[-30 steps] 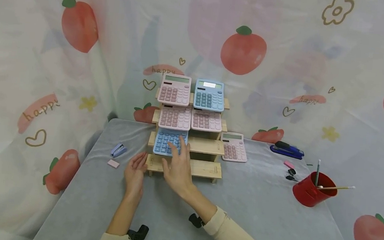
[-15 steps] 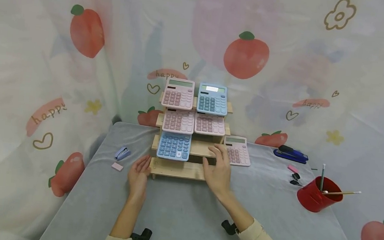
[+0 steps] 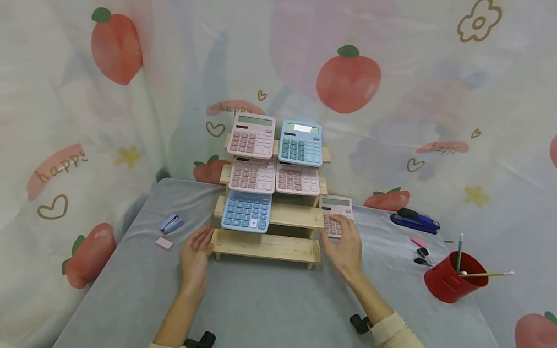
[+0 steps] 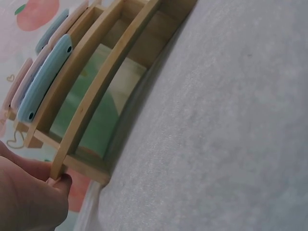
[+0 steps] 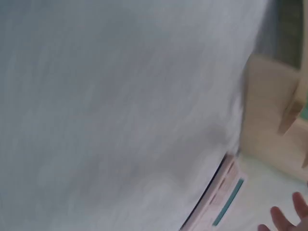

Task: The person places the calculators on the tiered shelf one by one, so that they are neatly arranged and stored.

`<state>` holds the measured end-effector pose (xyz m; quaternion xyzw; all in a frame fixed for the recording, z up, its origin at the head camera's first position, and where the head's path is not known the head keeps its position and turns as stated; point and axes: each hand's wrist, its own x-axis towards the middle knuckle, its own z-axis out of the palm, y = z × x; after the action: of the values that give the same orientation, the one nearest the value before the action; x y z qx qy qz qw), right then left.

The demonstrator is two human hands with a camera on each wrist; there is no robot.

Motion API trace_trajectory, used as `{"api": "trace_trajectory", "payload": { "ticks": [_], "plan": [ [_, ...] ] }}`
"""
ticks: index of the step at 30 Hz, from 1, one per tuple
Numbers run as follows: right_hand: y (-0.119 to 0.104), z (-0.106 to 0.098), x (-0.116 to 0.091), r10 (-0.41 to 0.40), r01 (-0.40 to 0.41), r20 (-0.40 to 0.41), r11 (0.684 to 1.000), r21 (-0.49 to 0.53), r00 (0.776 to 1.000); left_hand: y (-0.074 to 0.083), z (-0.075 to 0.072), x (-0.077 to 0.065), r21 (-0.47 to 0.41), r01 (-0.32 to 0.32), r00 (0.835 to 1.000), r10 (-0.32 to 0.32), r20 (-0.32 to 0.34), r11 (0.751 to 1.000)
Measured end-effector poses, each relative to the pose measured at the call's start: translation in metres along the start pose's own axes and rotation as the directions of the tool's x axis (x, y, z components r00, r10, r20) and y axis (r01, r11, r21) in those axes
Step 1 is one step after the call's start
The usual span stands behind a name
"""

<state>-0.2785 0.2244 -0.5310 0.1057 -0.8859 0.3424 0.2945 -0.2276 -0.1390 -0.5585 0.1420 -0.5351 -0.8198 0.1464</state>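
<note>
A tiered wooden rack (image 3: 266,246) stands mid-table, its lowest tier bare. My left hand (image 3: 195,255) is at that tier's left end; in the left wrist view its thumb and fingers pinch the board end (image 4: 58,163). My right hand (image 3: 344,250) hovers off the rack's right side with fingers spread, overlapping a pink calculator (image 3: 337,203) that lies on the table. At the right wrist view's corner only some fingers (image 5: 279,217) show, past the same pink calculator (image 5: 222,202). On the second tier up, at left, sits a blue calculator (image 3: 247,211).
Higher tiers carry two pink calculators side by side (image 3: 252,175), then a pink one (image 3: 252,136) and a light blue one (image 3: 301,143). Left lie a small stapler (image 3: 172,224) and an eraser (image 3: 164,243). Right are a blue stapler (image 3: 414,221) and a red pencil cup (image 3: 450,277).
My right hand has left the blue calculator and swung right, past the rack's edge, to the pink calculator on the table. My left hand stays at the rack's lower left end.
</note>
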Motion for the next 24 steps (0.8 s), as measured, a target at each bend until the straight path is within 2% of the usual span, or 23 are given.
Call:
{"api": "trace_trajectory", "payload": {
  "ticks": [4,9,12,17,24],
  "plan": [
    [0.014,0.003,0.005,0.029,-0.025,0.111,0.999,-0.045,0.993,0.0,-0.001,0.001,-0.002,-0.003,1.0,0.003,-0.003,1.0],
    [0.035,0.01,0.012,0.165,-0.128,0.236,0.978,-0.164,0.958,-0.001,-0.002,0.002,-0.003,-0.003,1.0,0.003,0.008,1.0],
    [0.044,0.017,0.017,0.252,-0.193,0.258,0.953,-0.232,0.933,-0.002,-0.003,0.002,0.008,0.0,1.0,0.0,0.008,1.0],
    [0.052,0.028,0.024,0.348,-0.268,0.272,0.918,-0.292,0.897,-0.002,-0.003,0.001,0.004,-0.005,1.0,0.005,0.002,1.0],
    [0.055,0.032,0.031,0.414,-0.336,0.234,0.889,-0.311,0.88,-0.001,-0.002,0.001,-0.006,-0.002,1.0,0.002,0.003,1.0]
  ]
}}
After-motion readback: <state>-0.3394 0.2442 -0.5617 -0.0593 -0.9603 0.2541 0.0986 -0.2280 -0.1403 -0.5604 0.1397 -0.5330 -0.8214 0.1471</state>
